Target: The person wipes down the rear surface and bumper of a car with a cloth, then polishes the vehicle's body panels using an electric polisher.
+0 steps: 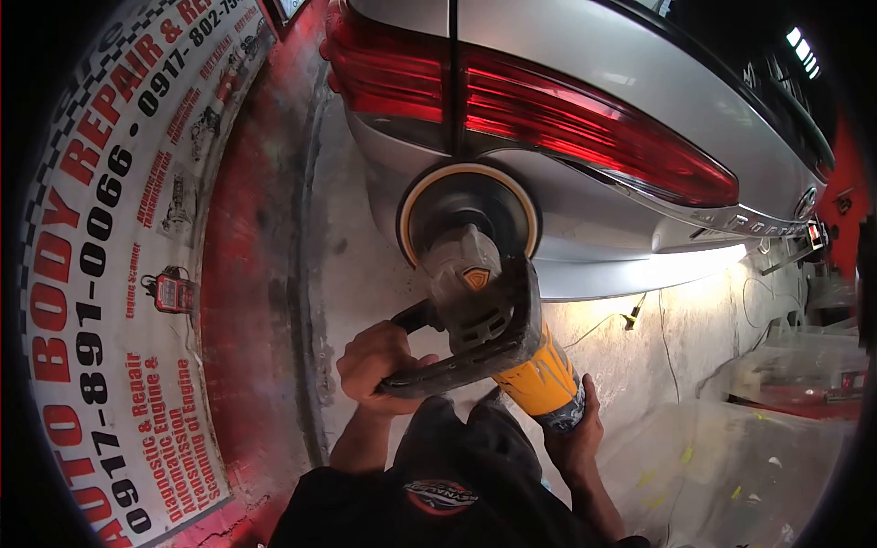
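Note:
A yellow and black rotary polisher (537,373) points up and away from my body, its round pad (470,215) against or very close to the silver car's rear panel (557,205). My left hand (379,365) is wrapped round the black loop handle at the polisher's front. Low on the right, my right hand (577,427) grips the rear end of the yellow body, and part of its fingers is hidden behind the tool. Just above the pad sits the red tail light (585,119), split by a dark vertical gap.
A printed auto repair banner (110,301) covers the left wall above a red strip (260,274). Bright light falls under the bumper on the right, where a cable with a dark plug (632,315) lies. Clear plastic sheeting (776,438) spreads at the lower right.

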A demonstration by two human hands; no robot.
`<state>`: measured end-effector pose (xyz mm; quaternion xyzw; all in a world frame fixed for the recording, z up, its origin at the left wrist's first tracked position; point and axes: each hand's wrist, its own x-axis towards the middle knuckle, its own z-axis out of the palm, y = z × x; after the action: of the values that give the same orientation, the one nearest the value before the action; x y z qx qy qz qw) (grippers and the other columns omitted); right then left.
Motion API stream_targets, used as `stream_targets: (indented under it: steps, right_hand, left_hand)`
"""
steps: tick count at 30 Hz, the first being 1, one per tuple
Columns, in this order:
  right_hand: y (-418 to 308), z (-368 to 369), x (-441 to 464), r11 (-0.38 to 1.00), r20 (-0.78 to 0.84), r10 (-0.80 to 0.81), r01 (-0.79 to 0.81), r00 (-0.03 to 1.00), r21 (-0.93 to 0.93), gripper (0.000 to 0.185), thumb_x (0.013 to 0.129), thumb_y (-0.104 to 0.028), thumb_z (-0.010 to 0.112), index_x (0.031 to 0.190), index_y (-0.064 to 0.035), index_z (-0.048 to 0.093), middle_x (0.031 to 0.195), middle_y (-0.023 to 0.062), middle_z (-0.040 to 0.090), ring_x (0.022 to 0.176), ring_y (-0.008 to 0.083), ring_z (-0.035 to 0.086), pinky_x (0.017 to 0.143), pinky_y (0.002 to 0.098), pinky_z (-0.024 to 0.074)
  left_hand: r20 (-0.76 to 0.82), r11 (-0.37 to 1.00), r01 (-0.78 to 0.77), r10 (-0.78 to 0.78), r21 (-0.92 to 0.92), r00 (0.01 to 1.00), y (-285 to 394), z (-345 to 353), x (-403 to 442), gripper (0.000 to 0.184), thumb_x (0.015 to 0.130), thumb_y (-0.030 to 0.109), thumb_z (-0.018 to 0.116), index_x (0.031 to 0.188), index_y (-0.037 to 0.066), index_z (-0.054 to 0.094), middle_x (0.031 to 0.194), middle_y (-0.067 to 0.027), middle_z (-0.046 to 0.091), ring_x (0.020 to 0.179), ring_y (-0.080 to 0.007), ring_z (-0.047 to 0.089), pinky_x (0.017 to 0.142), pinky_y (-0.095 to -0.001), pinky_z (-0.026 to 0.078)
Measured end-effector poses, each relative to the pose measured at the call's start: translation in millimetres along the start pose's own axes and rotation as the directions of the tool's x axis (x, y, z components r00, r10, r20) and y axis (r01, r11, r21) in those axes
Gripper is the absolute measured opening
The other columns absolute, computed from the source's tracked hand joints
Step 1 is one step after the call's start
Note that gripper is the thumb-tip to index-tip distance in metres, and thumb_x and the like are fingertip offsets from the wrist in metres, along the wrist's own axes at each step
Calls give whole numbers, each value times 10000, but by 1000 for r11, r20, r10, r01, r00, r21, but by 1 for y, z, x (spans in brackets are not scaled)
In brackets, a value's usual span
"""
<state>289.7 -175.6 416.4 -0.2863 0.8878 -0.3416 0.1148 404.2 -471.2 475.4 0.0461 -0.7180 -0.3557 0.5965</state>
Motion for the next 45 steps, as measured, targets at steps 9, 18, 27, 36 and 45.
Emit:
stream_targets:
  steps: [9,18,27,36,45]
  right_hand:
    - [17,-39,-1,999,-97,-23,20,995,-30,971,758,-85,877,1545,8,315,1243,268,678,1150,390,688,973,443,550]
    - [36,-47,-16,996,-144,77,-72,987,45,988,774,-107,898,1557,-27,301,1257,236,685,1169,324,692,999,418,542]
    - [76,-52,-28,980,-239,149,-111,960,163,950,780,-96,837,1560,-28,299,1274,257,662,1175,370,677,995,433,531]
    - [66,-48,-14,987,-203,99,-70,974,146,935,795,-122,834,1561,-22,307,1240,265,675,1166,378,683,978,444,537]
    - [21,-28,12,999,-86,-42,44,995,22,974,783,-117,880,1565,-41,304,1227,263,686,1140,390,695,954,441,556]
  left_hand:
    - [-11,996,-38,37,-78,999,10,43,3,303,689,2,848,662,40,549,528,-51,482,423,-198,464,442,-320,378]
    - [119,992,-95,104,-81,987,26,81,12,308,680,36,883,692,47,575,568,-35,536,460,-200,517,462,-324,415]
    - [286,977,-108,157,-182,945,36,124,9,281,730,47,882,738,55,601,593,-11,541,483,-172,534,464,-300,423]
    - [236,983,-131,159,-129,959,32,107,11,253,748,42,858,744,28,606,587,-27,527,470,-195,521,467,-317,418]
    - [35,997,-82,83,-14,996,15,44,15,273,667,-35,826,668,26,560,542,-54,475,424,-201,450,432,-326,341]
